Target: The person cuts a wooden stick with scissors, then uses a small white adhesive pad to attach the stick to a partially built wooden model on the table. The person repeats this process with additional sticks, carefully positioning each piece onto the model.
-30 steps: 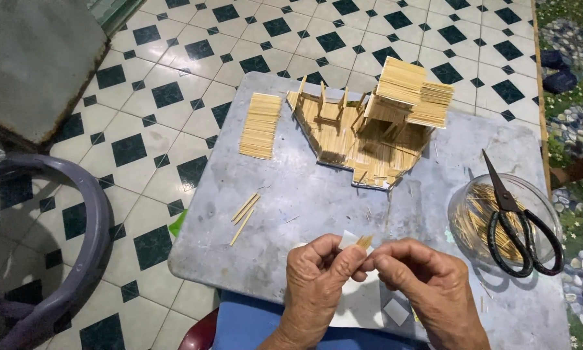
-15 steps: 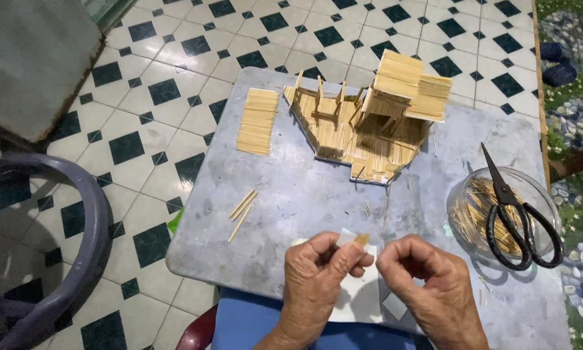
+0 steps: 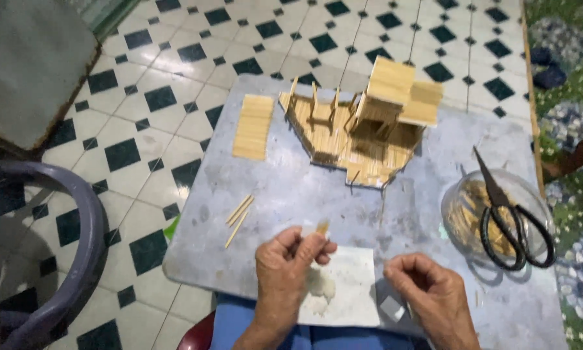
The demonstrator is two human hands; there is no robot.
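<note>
While pinched: left hand point(image 3: 290, 262), stick point(image 3: 321, 227).

One stick house model point(image 3: 363, 133) stands on the desk point(image 3: 291, 188). Left of it lie one flat stick panel point(image 3: 254, 126) and three loose sticks point(image 3: 238, 212); right, one pair of scissors point(image 3: 512, 217) on one clear bowl point(image 3: 463, 223).

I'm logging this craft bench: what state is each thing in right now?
Left hand: pinching a small stick piece.
Right hand: loosely curled, apparently empty.
Stick house: upright, on the board.
Scissors: closed, across the clear bowl.
Loose sticks: lying flat.
Stick panel: flat.
</note>
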